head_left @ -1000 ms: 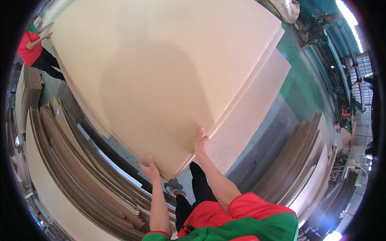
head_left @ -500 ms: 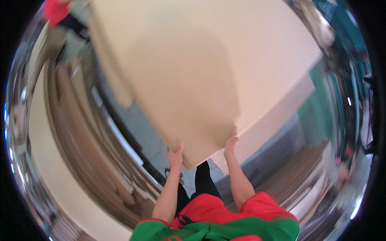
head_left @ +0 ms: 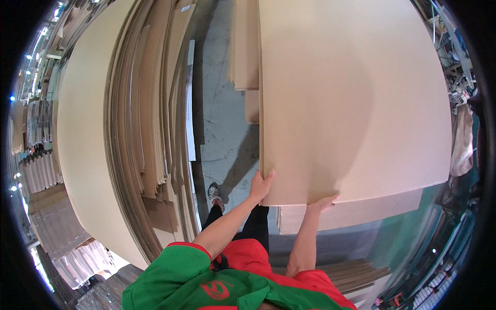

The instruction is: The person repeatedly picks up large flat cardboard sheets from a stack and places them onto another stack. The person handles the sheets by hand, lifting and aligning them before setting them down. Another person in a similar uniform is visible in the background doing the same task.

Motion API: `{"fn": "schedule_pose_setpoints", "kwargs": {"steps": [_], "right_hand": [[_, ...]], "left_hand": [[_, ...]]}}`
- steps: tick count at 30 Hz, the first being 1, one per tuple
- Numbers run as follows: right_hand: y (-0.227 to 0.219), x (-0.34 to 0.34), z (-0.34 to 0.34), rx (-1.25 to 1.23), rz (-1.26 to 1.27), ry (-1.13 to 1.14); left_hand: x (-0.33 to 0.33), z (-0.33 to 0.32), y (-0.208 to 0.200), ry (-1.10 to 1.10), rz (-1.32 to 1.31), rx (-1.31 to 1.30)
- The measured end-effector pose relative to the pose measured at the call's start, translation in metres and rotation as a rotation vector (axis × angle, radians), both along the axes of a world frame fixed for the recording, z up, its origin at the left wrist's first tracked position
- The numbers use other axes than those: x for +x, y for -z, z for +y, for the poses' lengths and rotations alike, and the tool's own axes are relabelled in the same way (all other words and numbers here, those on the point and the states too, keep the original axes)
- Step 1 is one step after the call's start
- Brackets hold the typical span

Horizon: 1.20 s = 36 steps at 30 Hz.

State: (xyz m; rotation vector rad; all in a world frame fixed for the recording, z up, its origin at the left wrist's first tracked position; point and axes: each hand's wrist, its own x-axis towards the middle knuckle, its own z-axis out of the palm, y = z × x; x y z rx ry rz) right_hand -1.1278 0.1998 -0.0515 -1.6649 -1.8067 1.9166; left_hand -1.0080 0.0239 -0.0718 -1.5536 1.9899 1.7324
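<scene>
A large, flat tan cardboard sheet point(head_left: 315, 103) stretches away from me over a stack of cardboard point(head_left: 372, 209), whose side shows below its near edge. My left hand point(head_left: 262, 186) grips the sheet's left edge close to the near corner, thumb on top. Farther right, my right hand point(head_left: 323, 203) holds the near edge, with its thumb over the top and its other fingers hidden underneath. A shadow falls across the sheet's surface.
At the left stands a tall stack of cardboard sheets point(head_left: 137, 103), a pale one outermost. Grey floor point(head_left: 222, 103) runs between the stacks, with my shoe point(head_left: 214, 191) on it. More cardboard point(head_left: 351, 274) lies low at my right. Smaller cardboard pieces point(head_left: 245, 46) lie beside the sheet.
My view has swung round, so the sheet now sits farther right and straighter. Both hands have stayed on its edges, the left one nearer the corner. A person in red has left the view.
</scene>
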Motion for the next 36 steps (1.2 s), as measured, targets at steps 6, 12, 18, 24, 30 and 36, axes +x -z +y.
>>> {"fn": "schedule_pose_setpoints", "kwargs": {"steps": [6, 12, 18, 24, 30, 36], "right_hand": [[0.01, 0.014, -0.003, 0.041, -0.02, -0.047], [0.02, 0.019, 0.003, -0.08, 0.062, -0.069], [0.025, 0.016, 0.002, -0.632, 0.374, -0.2], [0.026, 0.016, 0.009, -0.839, 0.405, -0.221], [0.033, 0.017, 0.02, -0.632, 0.309, -0.259], [0.048, 0.018, 0.035, -0.668, 0.242, -0.394]], "left_hand": [[0.005, -0.009, 0.0, 0.023, 0.019, -0.03], [0.006, -0.012, -0.008, 0.19, -0.321, -0.19], [0.016, -0.005, 0.019, -0.319, -0.098, 0.187], [0.02, -0.005, 0.035, -0.274, -0.04, 0.626], [0.022, 0.009, 0.035, -0.246, 0.29, 0.563], [0.033, -0.011, 0.018, 0.221, -0.249, 0.109]]}}
